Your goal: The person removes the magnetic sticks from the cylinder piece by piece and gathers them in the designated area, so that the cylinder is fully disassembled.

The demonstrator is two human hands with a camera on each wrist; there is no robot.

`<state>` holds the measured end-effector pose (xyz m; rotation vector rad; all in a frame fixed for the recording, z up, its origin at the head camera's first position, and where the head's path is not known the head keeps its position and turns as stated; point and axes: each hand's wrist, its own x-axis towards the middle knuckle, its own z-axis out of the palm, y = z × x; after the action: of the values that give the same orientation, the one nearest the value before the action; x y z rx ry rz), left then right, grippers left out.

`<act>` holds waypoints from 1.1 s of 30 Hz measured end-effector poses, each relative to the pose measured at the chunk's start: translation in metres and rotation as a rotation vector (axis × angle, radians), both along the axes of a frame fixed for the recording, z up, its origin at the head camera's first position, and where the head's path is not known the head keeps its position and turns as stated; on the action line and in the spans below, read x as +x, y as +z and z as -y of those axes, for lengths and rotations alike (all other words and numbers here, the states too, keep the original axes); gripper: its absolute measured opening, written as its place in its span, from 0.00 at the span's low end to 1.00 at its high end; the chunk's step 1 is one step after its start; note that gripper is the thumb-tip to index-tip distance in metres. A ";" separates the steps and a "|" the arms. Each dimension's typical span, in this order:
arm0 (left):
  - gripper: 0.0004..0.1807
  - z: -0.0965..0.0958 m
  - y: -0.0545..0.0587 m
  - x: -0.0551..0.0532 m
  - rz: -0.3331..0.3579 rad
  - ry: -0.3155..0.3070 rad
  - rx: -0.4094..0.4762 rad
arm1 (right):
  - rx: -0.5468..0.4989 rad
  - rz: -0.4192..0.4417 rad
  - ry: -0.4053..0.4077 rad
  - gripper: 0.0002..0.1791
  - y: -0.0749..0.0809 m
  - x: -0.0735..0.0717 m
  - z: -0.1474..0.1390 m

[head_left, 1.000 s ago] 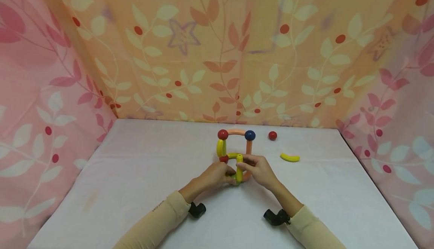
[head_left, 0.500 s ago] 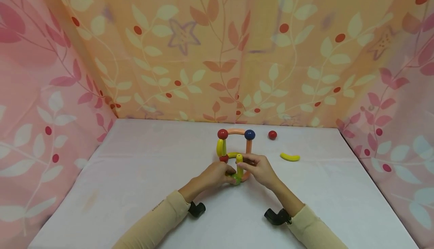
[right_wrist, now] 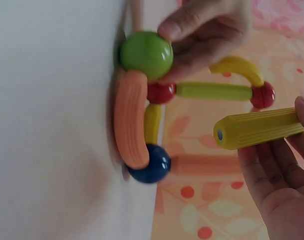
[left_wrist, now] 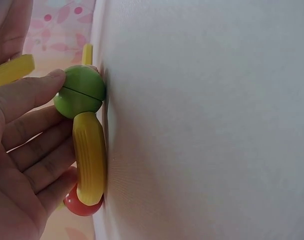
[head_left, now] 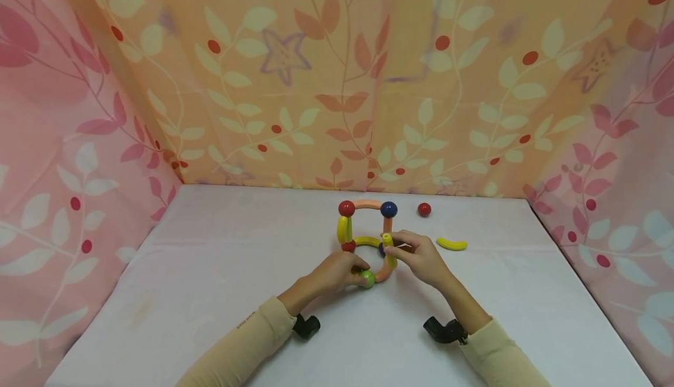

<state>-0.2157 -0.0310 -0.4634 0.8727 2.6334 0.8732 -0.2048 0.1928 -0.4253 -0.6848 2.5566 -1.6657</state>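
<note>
My left hand pinches a green ball at the near corner of a magnetic stick-and-ball frame standing on the table. A curved orange stick runs from that ball to a low blue ball; a curved yellow stick joins it to a low red ball. Just right of the frame, my right hand holds a straight yellow stick by one end. Its free end, with a grey dot, is apart from the balls. An upper red ball and blue ball top the far side.
A loose red ball lies at the back right of the white table. Nearer, a curved yellow stick lies loose. Floral cloth hangs behind and on both sides.
The yellow stick has come off the green ball and moved right with my right hand, now tilted. My left hand stays at the green ball.
</note>
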 end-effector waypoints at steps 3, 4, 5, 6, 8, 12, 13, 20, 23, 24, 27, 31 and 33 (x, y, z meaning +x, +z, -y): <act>0.19 0.000 -0.001 -0.001 0.018 0.002 0.006 | 0.014 -0.021 -0.023 0.17 0.004 -0.002 -0.011; 0.19 0.000 -0.001 -0.001 0.023 0.004 0.008 | 0.024 -0.031 -0.032 0.17 0.005 -0.002 -0.014; 0.19 -0.001 -0.001 0.000 0.027 0.006 0.010 | 0.038 -0.040 -0.043 0.17 0.007 -0.002 -0.017; 0.20 -0.001 -0.001 0.000 0.031 0.007 0.013 | 0.051 -0.047 -0.055 0.17 0.009 -0.003 -0.021; 0.20 -0.001 -0.002 0.000 0.037 0.012 0.015 | 0.080 -0.063 -0.082 0.17 0.011 -0.003 -0.027; 0.20 -0.001 -0.002 -0.001 0.043 0.020 0.009 | 0.144 -0.084 -0.138 0.17 0.014 -0.005 -0.041; 0.20 -0.001 -0.002 -0.001 0.041 0.020 0.006 | 0.161 -0.090 -0.151 0.17 0.014 -0.006 -0.044; 0.20 -0.002 -0.002 0.000 0.035 0.014 -0.008 | 0.308 -0.128 -0.220 0.16 0.009 -0.012 -0.073; 0.20 -0.002 -0.002 0.001 0.032 0.007 -0.003 | 0.377 -0.139 -0.239 0.17 0.006 -0.013 -0.087; 0.19 -0.002 -0.002 0.001 0.031 0.007 -0.003 | 0.400 -0.140 -0.238 0.17 0.004 -0.013 -0.092; 0.19 -0.002 -0.003 0.002 0.029 0.010 -0.002 | 0.463 -0.151 -0.240 0.18 0.002 -0.013 -0.105; 0.19 -0.001 -0.002 0.002 0.036 0.021 0.001 | 0.537 -0.143 -0.257 0.19 0.001 -0.013 -0.120; 0.19 -0.001 -0.002 0.002 0.036 0.016 0.005 | 0.580 -0.124 -0.271 0.18 0.000 -0.013 -0.128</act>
<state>-0.2136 -0.0298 -0.4650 0.8306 2.6125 0.8911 -0.2180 0.3209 -0.4254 -0.4197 3.1053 -0.8421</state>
